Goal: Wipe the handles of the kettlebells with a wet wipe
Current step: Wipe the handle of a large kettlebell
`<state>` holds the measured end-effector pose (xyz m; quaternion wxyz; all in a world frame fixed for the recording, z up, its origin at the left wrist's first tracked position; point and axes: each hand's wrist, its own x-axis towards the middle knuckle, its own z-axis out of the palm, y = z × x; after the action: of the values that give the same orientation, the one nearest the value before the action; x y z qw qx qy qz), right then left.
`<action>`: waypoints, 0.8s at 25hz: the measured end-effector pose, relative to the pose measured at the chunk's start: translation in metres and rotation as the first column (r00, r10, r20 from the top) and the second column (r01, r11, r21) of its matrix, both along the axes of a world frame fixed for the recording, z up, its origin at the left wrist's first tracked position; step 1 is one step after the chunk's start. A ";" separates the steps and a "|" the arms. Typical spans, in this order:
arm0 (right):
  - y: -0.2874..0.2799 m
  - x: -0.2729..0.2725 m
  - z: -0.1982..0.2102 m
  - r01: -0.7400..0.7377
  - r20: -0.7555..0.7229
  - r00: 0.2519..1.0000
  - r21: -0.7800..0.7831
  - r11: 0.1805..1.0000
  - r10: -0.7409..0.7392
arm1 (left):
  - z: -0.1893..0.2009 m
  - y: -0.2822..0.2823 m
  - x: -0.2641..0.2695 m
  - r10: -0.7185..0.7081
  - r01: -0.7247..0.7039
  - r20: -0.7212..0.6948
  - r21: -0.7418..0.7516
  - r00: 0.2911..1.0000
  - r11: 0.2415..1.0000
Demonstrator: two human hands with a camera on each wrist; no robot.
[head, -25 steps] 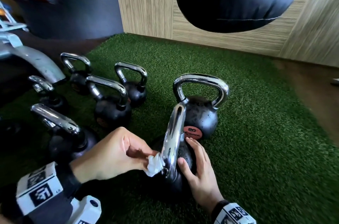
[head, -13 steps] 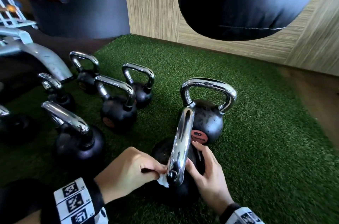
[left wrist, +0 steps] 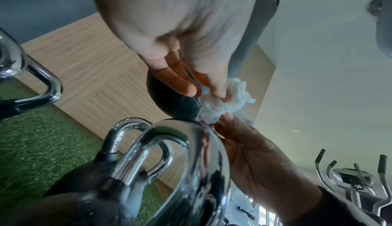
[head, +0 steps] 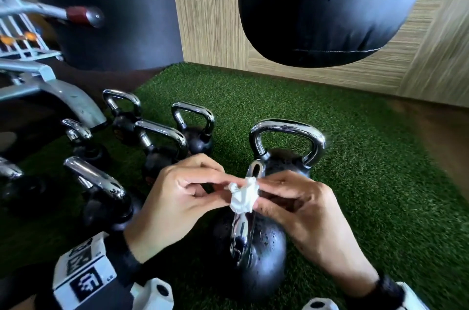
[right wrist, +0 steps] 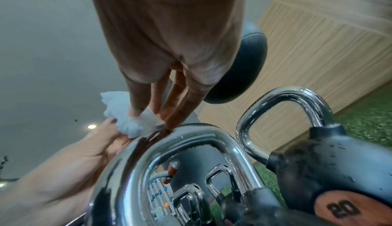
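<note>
Far left, head view: grey metal machine frame (head: 63,101) with a red-banded bar end (head: 85,15), standing on dark floor beside the green artificial turf (head: 355,170).

Left cluster of black kettlebells with chrome handles on the turf: two at the back (head: 121,106) (head: 194,121), one between them and nearer (head: 162,142), a small one at the left (head: 77,132), a larger one nearest the camera (head: 99,187). All upright.

Centre: left hand (head: 177,198) raised over the near kettlebell, thumb and fingertips pinching the crumpled white wet wipe (head: 243,195). Left wrist view shows the wipe (left wrist: 224,99) bunched between the fingers of both hands, just above the handle's top curve.

Directly under the wipe: large black kettlebell with chrome handle (head: 253,253), handle seen edge-on, its top poking out just behind the wipe. Droplets visible on the black body.

Right of the wipe: right hand (head: 299,210), fingers curled in, pinching the other side of the wipe. Right wrist view: fingertips (right wrist: 167,117) just at the chrome handle's top; contact cannot be told.

Behind and right: another black kettlebell with a round orange "20" label (right wrist: 341,209), wide chrome handle upright (head: 286,139).

Above: hanging black punching bag (head: 330,10) against a wood-grain panel wall (head: 208,17).
</note>
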<state>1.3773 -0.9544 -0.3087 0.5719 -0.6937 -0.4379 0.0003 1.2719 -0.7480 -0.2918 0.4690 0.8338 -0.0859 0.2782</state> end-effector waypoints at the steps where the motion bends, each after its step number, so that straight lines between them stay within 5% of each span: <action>1: 0.001 0.001 0.000 -0.035 -0.047 0.998 0.019 0.999 0.035 | 0.002 -0.002 0.001 -0.007 0.007 -0.011 -0.029 1.000 1.000; 4: -0.001 0.003 0.000 -0.200 -0.325 0.910 0.196 0.960 0.257 | 0.008 -0.011 -0.002 -0.063 0.048 -0.125 -0.116 0.990 0.992; 7: -0.001 0.000 0.000 -0.194 -0.383 0.877 0.273 0.942 0.292 | 0.015 -0.017 -0.005 -0.090 0.063 -0.232 -0.118 0.969 0.991; 10: -0.006 0.018 -0.009 0.021 -0.485 0.866 0.281 0.960 0.123 | 0.000 0.008 0.010 -0.054 -0.003 -0.445 -0.126 0.894 0.992; 12: -0.008 0.042 -0.029 0.235 -0.541 0.832 0.151 0.960 -0.118 | -0.019 0.023 0.025 -0.029 -0.025 -0.598 -0.082 0.801 0.996; 14: -0.003 0.062 -0.055 0.354 -0.529 0.795 0.007 0.935 -0.297 | -0.036 0.024 0.036 -0.030 0.206 -0.733 0.151 0.679 0.967; 16: 0.010 0.071 -0.077 0.331 -0.545 0.779 -0.059 0.942 -0.308 | -0.048 0.017 0.044 0.050 0.399 -0.800 0.350 0.597 0.847; 20: 0.028 0.065 -0.100 0.348 -0.261 0.870 -0.278 0.895 -0.419 | -0.052 -0.003 0.052 -0.012 0.544 -0.884 0.276 0.467 0.792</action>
<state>1.4425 -0.9261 -0.4083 0.5416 -0.8174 -0.1911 0.0455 1.3243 -0.7506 -0.3443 0.2426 0.9256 -0.0602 -0.2842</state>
